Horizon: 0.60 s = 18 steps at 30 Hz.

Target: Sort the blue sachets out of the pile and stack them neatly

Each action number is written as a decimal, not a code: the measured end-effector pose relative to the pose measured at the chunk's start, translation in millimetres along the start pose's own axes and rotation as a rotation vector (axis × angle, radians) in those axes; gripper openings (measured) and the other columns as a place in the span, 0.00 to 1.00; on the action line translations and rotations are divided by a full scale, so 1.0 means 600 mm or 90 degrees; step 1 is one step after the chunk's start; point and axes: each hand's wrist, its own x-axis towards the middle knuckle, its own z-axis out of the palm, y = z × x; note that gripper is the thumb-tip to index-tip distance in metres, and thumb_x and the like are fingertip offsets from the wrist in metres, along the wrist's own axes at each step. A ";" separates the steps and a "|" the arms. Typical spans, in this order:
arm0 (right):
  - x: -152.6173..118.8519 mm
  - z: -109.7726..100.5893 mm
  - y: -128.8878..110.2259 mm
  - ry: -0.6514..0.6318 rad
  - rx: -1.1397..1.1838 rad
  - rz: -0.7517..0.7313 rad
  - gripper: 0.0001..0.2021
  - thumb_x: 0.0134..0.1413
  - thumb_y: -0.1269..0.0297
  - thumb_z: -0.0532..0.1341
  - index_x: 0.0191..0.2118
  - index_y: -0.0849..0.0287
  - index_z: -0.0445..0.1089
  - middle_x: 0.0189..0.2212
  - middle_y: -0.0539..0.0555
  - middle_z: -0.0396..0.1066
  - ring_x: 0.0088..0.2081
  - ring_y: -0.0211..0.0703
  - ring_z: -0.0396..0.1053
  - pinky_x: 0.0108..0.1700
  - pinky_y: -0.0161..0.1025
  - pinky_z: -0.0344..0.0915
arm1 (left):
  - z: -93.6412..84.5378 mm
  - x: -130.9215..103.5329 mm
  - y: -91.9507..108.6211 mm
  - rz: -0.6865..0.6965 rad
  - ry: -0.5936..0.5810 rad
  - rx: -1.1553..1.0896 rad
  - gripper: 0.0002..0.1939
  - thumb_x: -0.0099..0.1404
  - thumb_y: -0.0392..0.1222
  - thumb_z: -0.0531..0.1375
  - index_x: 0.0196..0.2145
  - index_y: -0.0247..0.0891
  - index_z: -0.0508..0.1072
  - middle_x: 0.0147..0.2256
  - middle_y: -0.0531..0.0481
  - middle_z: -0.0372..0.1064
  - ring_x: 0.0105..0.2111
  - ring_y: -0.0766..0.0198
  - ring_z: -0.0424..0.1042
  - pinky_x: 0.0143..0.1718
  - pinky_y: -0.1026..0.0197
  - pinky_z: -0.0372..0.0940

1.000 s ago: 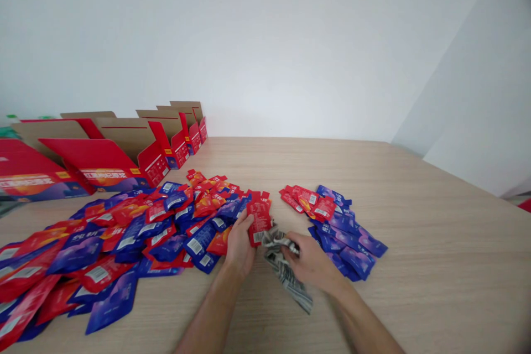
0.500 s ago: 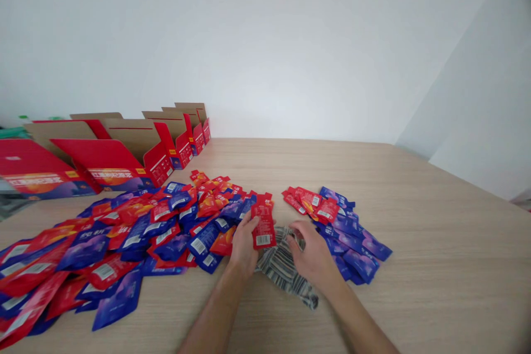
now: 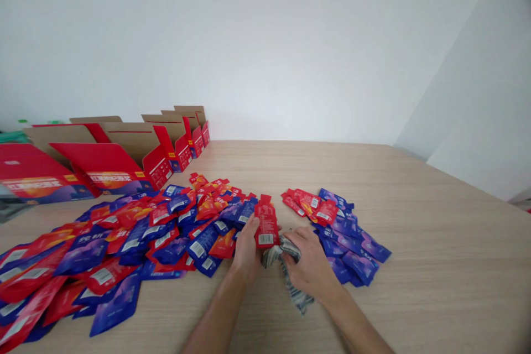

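A red pouch [image 3: 266,225] with a white barcode label stands upright in my left hand [image 3: 248,249], its thumb across the pouch's left edge. My right hand [image 3: 310,261] is closed on a grey striped cloth [image 3: 295,287], bunched up against the pouch's lower right corner. The cloth's tail hangs below my right fingers. Close to the left hand lies a large mixed heap of red and blue pouches [image 3: 161,227]. Beyond my right hand are a few red pouches [image 3: 326,212] beside a group of blue pouches [image 3: 363,265].
Open red cardboard boxes [image 3: 120,166] with brown inner flaps line the back left of the wooden table [image 3: 435,243]. A white wall rises behind. Something green shows at the far left edge behind the boxes.
My right hand has closed round the cloth, which is now more bunched, and has shifted slightly down. The red pouch and my left hand have moved slightly right.
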 end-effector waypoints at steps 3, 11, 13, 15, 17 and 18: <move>-0.005 0.005 -0.010 0.038 0.052 -0.022 0.18 0.46 0.77 0.58 0.43 0.55 0.70 0.39 0.56 0.66 0.45 0.48 0.65 0.47 0.42 0.64 | 0.002 -0.002 0.001 0.016 -0.043 -0.013 0.22 0.59 0.43 0.64 0.51 0.37 0.70 0.41 0.42 0.77 0.38 0.55 0.77 0.39 0.56 0.71; -0.001 0.011 0.018 0.166 -0.011 0.036 0.20 0.46 0.78 0.56 0.48 0.58 0.62 0.41 0.57 0.67 0.44 0.50 0.67 0.47 0.47 0.67 | 0.001 -0.005 -0.003 0.034 -0.045 0.075 0.25 0.55 0.42 0.67 0.50 0.35 0.74 0.40 0.42 0.77 0.40 0.55 0.76 0.42 0.57 0.68; 0.000 0.020 0.020 0.167 -0.006 0.002 0.18 0.50 0.77 0.55 0.47 0.58 0.63 0.43 0.59 0.67 0.47 0.51 0.67 0.49 0.48 0.67 | 0.007 -0.008 -0.015 -0.009 -0.037 0.058 0.24 0.53 0.39 0.69 0.49 0.36 0.75 0.41 0.43 0.77 0.40 0.56 0.76 0.42 0.58 0.68; -0.002 0.027 0.013 0.146 0.012 -0.036 0.19 0.52 0.78 0.54 0.50 0.58 0.63 0.47 0.60 0.67 0.50 0.51 0.65 0.52 0.49 0.66 | 0.012 -0.010 -0.026 -0.039 -0.015 0.023 0.21 0.53 0.40 0.69 0.46 0.37 0.76 0.41 0.45 0.77 0.40 0.58 0.75 0.43 0.59 0.68; -0.005 0.025 0.001 0.099 0.021 -0.070 0.22 0.53 0.76 0.56 0.55 0.57 0.62 0.52 0.61 0.66 0.55 0.51 0.63 0.56 0.51 0.64 | 0.012 -0.011 -0.031 -0.046 -0.011 -0.017 0.16 0.56 0.44 0.67 0.41 0.36 0.77 0.39 0.46 0.77 0.39 0.59 0.75 0.42 0.61 0.68; -0.006 0.021 -0.006 0.068 0.015 -0.092 0.24 0.54 0.74 0.58 0.57 0.57 0.61 0.54 0.60 0.65 0.57 0.53 0.61 0.59 0.54 0.61 | 0.011 -0.011 -0.030 -0.049 -0.016 -0.033 0.15 0.57 0.46 0.67 0.39 0.36 0.77 0.38 0.46 0.77 0.39 0.59 0.75 0.42 0.61 0.68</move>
